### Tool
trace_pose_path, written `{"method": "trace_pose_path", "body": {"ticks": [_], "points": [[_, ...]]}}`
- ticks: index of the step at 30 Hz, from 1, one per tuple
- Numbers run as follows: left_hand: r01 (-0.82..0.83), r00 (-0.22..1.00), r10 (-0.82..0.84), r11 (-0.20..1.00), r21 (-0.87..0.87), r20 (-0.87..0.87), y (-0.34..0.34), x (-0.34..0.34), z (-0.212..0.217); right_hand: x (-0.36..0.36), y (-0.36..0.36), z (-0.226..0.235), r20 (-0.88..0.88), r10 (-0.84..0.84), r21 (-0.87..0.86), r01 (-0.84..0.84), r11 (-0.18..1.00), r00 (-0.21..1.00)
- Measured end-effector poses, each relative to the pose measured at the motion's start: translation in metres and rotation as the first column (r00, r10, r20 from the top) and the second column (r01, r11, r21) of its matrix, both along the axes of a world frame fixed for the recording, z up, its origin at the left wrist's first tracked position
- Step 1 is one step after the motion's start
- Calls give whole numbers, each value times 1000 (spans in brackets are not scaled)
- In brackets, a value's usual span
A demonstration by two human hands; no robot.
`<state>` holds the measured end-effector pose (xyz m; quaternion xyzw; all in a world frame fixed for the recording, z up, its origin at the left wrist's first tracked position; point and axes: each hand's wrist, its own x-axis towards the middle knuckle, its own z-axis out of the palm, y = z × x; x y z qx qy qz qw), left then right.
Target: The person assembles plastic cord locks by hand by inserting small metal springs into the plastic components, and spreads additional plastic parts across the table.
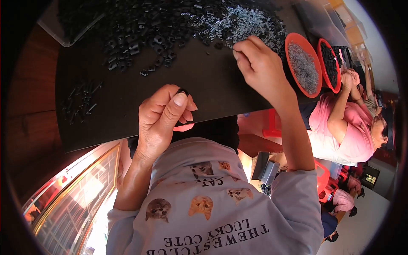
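Head view: at the left end of the dark table (204,78), thin black rods (87,100) lie loosely scattered, near the side edge. A clear plastic tray (70,40) sits at the table's far left corner. Short black tubular pieces (127,46) spread along the table's far side. Between them and the table's curved near edge, a broad stretch of dark surface gives room to move. Over that near edge is the left hand (159,114), fingers curled, thumb pressing a small black piece (182,91) against the forefinger. Loose metal springs (240,21) are heaped on the table's far side, right of its middle. At their near fringe, above the table, is the right hand (263,63), fingers bent and thumb close to forefinger; whether the tips meet or hold anything, I cannot tell. At the table's right end, a red bowl of springs (297,40) stands just beside another red bowl with black parts (335,88), narrowing the room there.
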<state>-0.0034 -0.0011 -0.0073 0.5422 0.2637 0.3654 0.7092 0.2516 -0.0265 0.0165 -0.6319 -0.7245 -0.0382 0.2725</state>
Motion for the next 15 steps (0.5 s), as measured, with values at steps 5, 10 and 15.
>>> {"method": "trace_pose_path", "body": {"ticks": [5, 10, 15], "points": [[-1, 1000, 1, 1000, 10, -7, -1, 1, 1, 11, 10, -3, 219, -51, -121, 79, 989, 974], [6, 1000, -6, 1000, 15, -13, 0, 1, 0, 11, 17, -1, 246, -30, -171, 74, 982, 969], [5, 1000, -5, 999, 44, -6, 2, 3, 0, 10, 18, 1, 157, -42, -138, 64, 988, 987]]}}
